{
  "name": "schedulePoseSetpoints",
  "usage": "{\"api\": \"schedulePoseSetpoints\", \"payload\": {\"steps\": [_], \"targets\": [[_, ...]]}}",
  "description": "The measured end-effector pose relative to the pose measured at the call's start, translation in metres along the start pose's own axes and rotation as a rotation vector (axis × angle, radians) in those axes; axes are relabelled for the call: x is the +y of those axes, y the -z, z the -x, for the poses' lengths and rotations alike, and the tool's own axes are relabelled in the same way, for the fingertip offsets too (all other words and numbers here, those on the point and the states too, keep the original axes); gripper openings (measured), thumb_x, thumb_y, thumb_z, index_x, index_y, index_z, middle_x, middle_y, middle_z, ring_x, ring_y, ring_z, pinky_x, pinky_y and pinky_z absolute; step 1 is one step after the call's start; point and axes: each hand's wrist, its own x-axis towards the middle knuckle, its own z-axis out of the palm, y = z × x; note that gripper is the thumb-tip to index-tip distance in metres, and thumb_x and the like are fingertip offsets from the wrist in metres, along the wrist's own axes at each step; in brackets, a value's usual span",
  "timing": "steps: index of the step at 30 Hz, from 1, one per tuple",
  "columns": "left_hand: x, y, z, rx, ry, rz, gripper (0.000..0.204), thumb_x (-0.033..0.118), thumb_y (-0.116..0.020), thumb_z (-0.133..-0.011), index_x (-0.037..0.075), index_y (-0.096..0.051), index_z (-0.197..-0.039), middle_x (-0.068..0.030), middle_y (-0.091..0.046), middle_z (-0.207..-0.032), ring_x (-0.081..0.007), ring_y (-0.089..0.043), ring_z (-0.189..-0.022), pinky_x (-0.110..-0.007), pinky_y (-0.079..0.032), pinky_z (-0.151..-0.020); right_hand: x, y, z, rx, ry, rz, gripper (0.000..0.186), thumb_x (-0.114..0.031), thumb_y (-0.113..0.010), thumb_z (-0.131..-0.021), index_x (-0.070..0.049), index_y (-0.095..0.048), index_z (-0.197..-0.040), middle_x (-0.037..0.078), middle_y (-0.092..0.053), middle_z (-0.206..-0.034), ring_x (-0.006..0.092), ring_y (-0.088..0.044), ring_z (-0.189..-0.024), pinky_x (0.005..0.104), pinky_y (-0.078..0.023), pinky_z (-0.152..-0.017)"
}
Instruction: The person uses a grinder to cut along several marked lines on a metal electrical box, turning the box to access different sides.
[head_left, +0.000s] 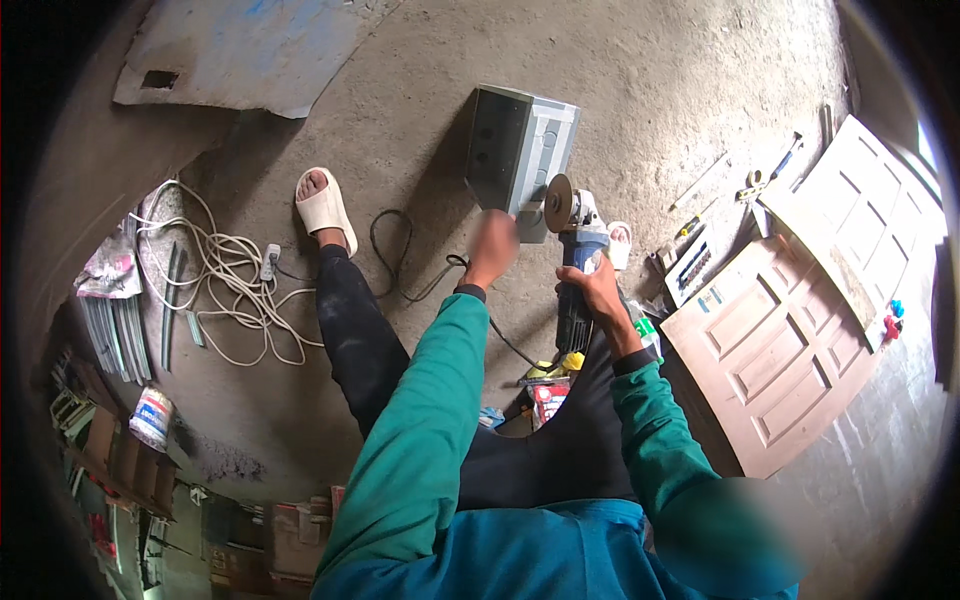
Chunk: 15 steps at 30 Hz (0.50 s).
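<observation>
A grey metal box (510, 145) with round marks on its side and light strips across its top rests on the concrete floor in front of me. My left hand (493, 248) is closed on its near left corner; the fingers are blurred. My right hand (597, 287) grips an angle grinder (577, 255) by its dark blue body. The grinder's brown disc (560, 203) is upright at the right side of the box, close to its near end. Whether the disc touches the metal cannot be made out. A dark power cord trails from the grinder's rear.
A tangled white extension cord (235, 285) with a socket (270, 262) lies left of my sandalled left foot (325, 210). Metal strips (115, 335) and a paint can (151, 418) stand farther left. Panelled wooden doors (775, 350) and hand tools (750, 187) lie right. A sheet (240, 50) is far left.
</observation>
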Motion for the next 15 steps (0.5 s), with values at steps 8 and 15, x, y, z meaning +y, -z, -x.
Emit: {"api": "schedulePoseSetpoints", "payload": {"steps": [8, 15], "targets": [[-0.013, -0.008, 0.002, 0.114, -0.089, -0.011, 0.031, 0.023, -0.049, -0.095, -0.008, -0.049, -0.099, -0.0331, -0.055, -0.087, -0.0513, -0.052, -0.079, -0.053, -0.042, -0.066, 0.001, 0.001, -0.001, 0.007, 0.012, 0.015, 0.034, -0.007, -0.072, -0.071, 0.0, -0.049, -0.095, 0.006, -0.057, -0.075, 0.0172, -0.062, -0.057, 0.0296, -0.052, -0.053], [0.005, -0.004, 0.001, 0.003, 0.088, 0.034, 0.034, 0.027, -0.048, -0.096, -0.007, -0.049, -0.1, -0.032, -0.056, -0.089, -0.0524, -0.051, -0.083, -0.053, -0.041, -0.069, -0.002, 0.004, 0.001, 0.021, -0.014, 0.055, 0.035, -0.007, -0.072, -0.071, 0.0, -0.049, -0.097, 0.006, -0.057, -0.075, 0.0167, -0.061, -0.057, 0.0295, -0.052, -0.053]]}}
